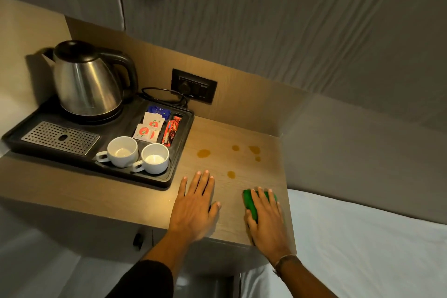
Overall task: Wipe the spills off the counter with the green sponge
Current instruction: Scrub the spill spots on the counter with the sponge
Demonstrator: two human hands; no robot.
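My right hand point(266, 220) fingers press the green sponge point(250, 201) flat at the bench point(145, 196) near edge, left hand point(196, 203) splayed empty; I judge a sweeping stroke could smear the spills point(231, 174) toward the tray point(179, 152).

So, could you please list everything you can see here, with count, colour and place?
Counter: one, light wood, centre.
Spills: five, amber, right part of counter.
Green sponge: one, front right of counter, under right hand.
Tray: one, black, left on counter.
Kettle: one, steel with black lid, back of tray.
Cups: two, white, front of tray.
Sachets: several, white, blue, red, tray compartments.
Drip grate: one, silver, tray left.
Socket: one, black, back panel.
Left hand: flat on counter.
Right hand: on sponge.
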